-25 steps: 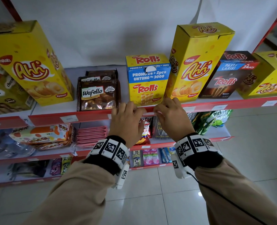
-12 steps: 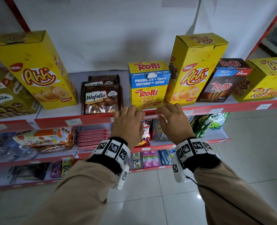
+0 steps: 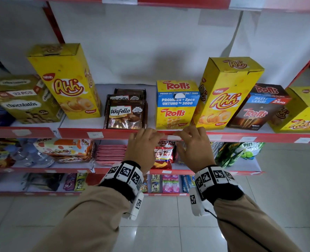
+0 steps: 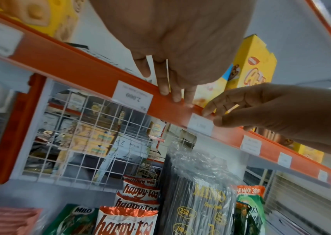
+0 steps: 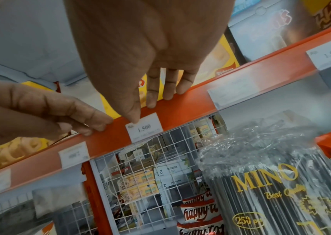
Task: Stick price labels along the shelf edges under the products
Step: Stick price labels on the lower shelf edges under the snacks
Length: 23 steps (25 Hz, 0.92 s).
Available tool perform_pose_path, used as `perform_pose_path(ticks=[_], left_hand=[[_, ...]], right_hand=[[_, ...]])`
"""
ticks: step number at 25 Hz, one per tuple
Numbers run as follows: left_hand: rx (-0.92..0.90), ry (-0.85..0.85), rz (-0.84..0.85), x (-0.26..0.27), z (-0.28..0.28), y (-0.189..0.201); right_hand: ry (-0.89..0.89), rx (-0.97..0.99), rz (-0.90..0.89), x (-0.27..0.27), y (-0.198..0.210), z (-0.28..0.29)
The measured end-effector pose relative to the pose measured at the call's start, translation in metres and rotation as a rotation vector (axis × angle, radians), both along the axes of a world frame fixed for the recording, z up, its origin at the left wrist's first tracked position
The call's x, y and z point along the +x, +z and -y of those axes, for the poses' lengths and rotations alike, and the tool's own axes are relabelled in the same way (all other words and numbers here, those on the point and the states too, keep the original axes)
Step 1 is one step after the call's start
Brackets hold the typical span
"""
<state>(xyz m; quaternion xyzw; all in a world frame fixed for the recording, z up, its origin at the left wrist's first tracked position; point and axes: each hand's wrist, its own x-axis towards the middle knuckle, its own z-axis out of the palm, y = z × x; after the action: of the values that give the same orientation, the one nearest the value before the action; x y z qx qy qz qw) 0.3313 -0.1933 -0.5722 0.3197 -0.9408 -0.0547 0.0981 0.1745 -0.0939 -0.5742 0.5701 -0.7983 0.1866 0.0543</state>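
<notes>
Along the red shelf edge, directly below the yellow Rolls box, a white price label marked 1.500 sits against the strip. Right hand has its fingertips curled over the strip's upper lip, with the thumb tip pressing the label's top left corner; nothing is enclosed in the grip. Left hand rests just beside the label, fingers bent over the same lip and holding nothing (it appears only to steady the strip).

Assessment: the label is thin paper, near weightless, flexible and liable to crease or lift at a corner. It is best handled by its edges and corners, then smoothed flat with a fingertip from one side across. Whether it sits behind a clear cover or adheres directly cannot be determined. Neighbouring labels are already seated along the strip, spaced apart under other products.
</notes>
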Motion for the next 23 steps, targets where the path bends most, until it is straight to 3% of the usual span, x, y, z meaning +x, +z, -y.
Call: perform_pose_path(ticks=[7, 13, 23], left_hand=[[-0.002, 0.101, 0.02, 0.047, 0.016, 0.004], [-0.06, 0.08, 0.099, 0.079, 0.035, 0.006], [-0.044, -0.017, 0.107, 0.085, 0.054, 0.003]], right_hand=[[0.043, 0.085, -0.033, 0.038, 0.002, 0.028], [0.065, -0.01, -0.014, 0.069, -0.007, 0.047], [0.059, -0.184, -0.005, 0.095, -0.015, 0.061]])
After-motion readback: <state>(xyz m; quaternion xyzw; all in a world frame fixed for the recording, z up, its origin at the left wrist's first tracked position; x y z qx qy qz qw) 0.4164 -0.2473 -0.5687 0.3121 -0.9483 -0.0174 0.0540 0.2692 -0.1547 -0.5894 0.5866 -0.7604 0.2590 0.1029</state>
